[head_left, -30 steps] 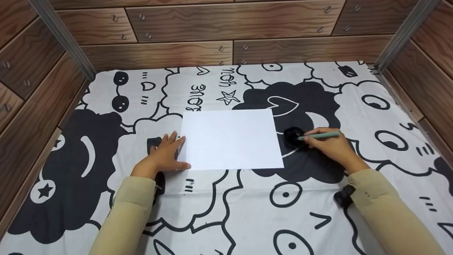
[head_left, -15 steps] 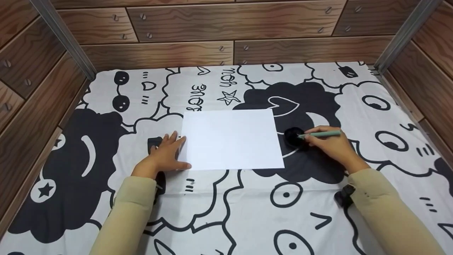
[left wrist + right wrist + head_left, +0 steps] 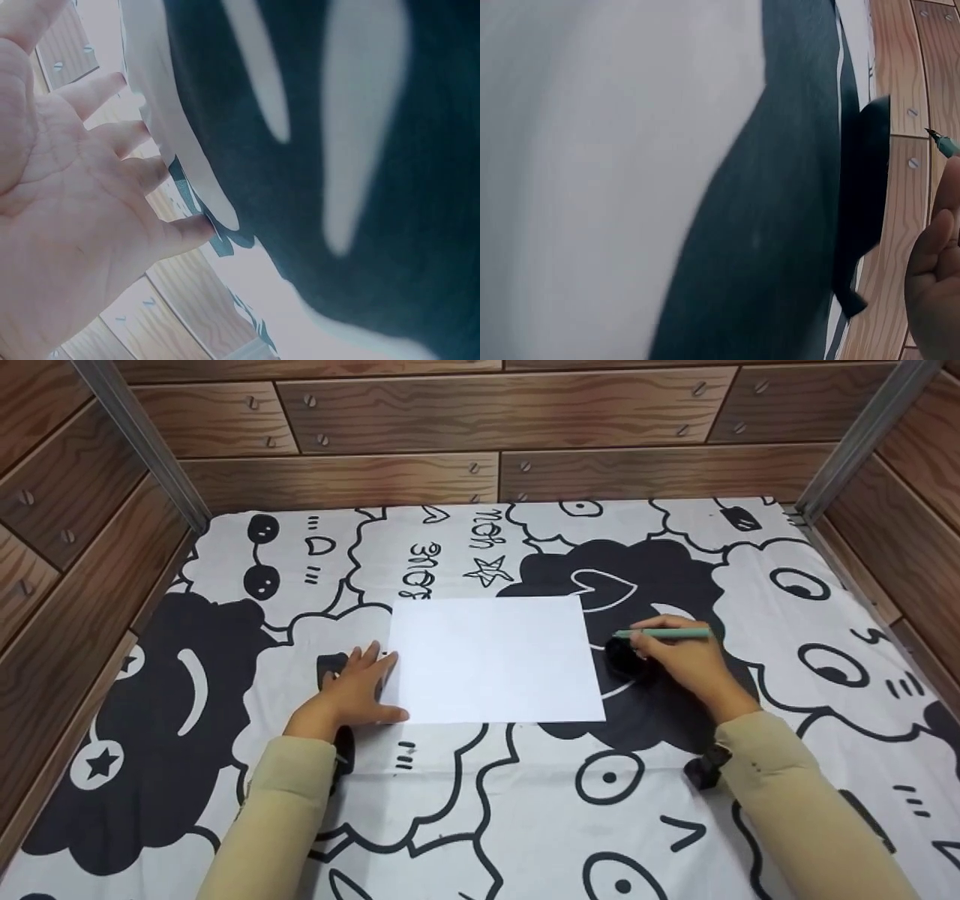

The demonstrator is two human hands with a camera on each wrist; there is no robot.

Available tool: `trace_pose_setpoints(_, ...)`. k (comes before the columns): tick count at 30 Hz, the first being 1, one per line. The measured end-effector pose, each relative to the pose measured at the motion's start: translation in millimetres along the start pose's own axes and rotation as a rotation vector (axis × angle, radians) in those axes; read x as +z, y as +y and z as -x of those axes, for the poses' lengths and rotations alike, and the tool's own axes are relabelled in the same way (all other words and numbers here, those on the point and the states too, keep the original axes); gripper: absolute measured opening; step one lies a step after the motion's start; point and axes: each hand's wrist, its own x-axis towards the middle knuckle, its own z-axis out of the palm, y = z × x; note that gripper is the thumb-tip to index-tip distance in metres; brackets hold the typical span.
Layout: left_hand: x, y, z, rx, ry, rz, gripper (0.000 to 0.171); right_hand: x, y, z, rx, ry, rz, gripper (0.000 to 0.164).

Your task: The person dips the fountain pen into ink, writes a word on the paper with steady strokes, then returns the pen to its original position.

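Observation:
A blank white sheet of paper [image 3: 499, 660] lies on the patterned cloth. My left hand [image 3: 352, 697] rests at its left edge, thumb on the near corner and fingers spread; the left wrist view shows that palm [image 3: 75, 195] holding nothing. Right of the sheet stands a small black pot [image 3: 624, 666], dark against a black print. My right hand [image 3: 686, 664] pinches a green fountain pen [image 3: 679, 634] just behind its tip, the barrel nearly level over the pot's far side. In the right wrist view the pen's bare dark nib [image 3: 934, 135] shows apart from the pot [image 3: 866, 180].
The black-and-white cartoon cloth [image 3: 435, 780] covers the table. Wood-print panels [image 3: 390, 424] wall the back and both sides, with grey posts [image 3: 142, 450] at the corners. A black wrist device [image 3: 706, 769] sits by the right sleeve.
The right hand has lifted the pen from the pot's opening and shifted it slightly left and away from me. The left hand stays on the sheet. The head view has tilted slightly.

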Motion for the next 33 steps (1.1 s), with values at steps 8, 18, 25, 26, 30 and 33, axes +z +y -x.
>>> trace_pose_setpoints(8,3.0,0.0,-0.4,-0.008,-0.001,-0.003,0.093,21,-6,-7,-0.015,0.009,-0.09,0.023)
trace_pose_setpoints(18,3.0,-1.6,-0.6,-0.008,-0.002,-0.01,0.094,51,0,-22,0.018,0.034,-0.215,0.022)
trace_pose_setpoints(25,2.2,-0.1,-0.4,-0.014,0.008,0.002,0.093,69,-3,-33,-0.005,-0.008,-0.145,0.023)
trace_pose_setpoints(26,2.2,0.0,-0.4,-0.012,0.009,0.004,0.093,72,-6,-34,-0.012,-0.01,-0.141,0.022)
trace_pose_setpoints(30,1.9,0.0,-0.9,-0.01,0.011,0.009,0.093,81,-24,-35,-0.003,-0.014,-0.162,0.02)
trace_pose_setpoints(33,1.2,-0.1,-1.2,-0.007,0.015,0.007,0.093,89,-32,-37,0.031,-0.005,-0.145,0.018)
